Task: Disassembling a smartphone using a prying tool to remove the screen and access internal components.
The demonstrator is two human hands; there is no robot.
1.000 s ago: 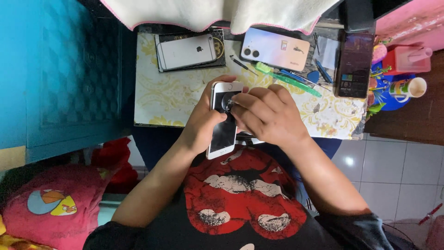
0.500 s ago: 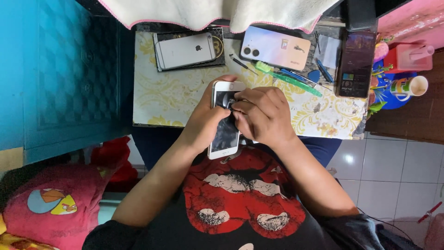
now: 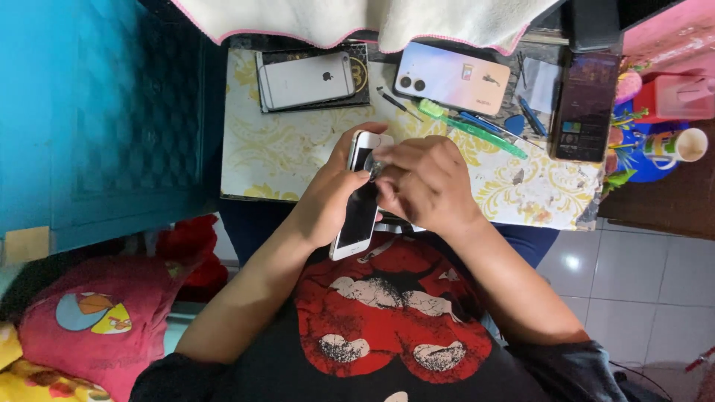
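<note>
My left hand (image 3: 328,195) grips a white smartphone (image 3: 359,216) with a dark screen, held upright over my lap in front of the small table (image 3: 283,152). My right hand (image 3: 426,184) is closed over the phone's upper part, its fingertips pinching a small shiny piece (image 3: 375,170) against the screen near the top. What that piece is cannot be made out.
On the yellow-patterned tabletop lie a silver phone (image 3: 305,79) face down on a dark box, a pale iridescent phone (image 3: 452,77), a dark phone (image 3: 586,106), a green tool (image 3: 471,128) and blue tools. A white cloth (image 3: 365,18) hangs at the far edge. A cup (image 3: 679,145) stands right. Blue wall left.
Both hands and the white phone have stayed nearly in place. My right hand has shifted slightly along the phone's top end.
</note>
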